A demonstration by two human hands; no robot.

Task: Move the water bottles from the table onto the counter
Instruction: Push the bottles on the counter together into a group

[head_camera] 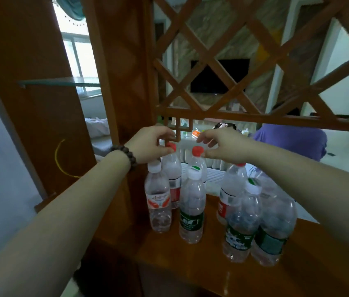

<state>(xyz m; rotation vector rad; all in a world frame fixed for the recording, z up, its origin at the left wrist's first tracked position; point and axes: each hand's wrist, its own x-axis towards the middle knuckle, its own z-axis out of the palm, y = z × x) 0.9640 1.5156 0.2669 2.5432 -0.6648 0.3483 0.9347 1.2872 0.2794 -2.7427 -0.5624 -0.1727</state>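
Several clear water bottles stand together on the brown wooden counter (165, 260). My left hand (150, 144), with a bead bracelet at the wrist, pinches the red cap of the back-left bottle (172, 168). My right hand (222, 146) hovers at the red cap of the back-middle bottle (197, 151); its thumb touches the cap's side and its fingers are spread above it. In front stand a white-capped bottle with a red label (158, 200) and a green-labelled bottle (191, 213). To the right are a red-labelled bottle (232, 185) and two green-labelled ones (242, 224).
A wooden lattice screen (233, 61) hangs just above and behind the bottles, and a wide wooden post (117, 82) rises at the counter's left end. Beyond the screen a person in a purple top (291, 140) sits in the room. Bare counter lies in front of the bottles.
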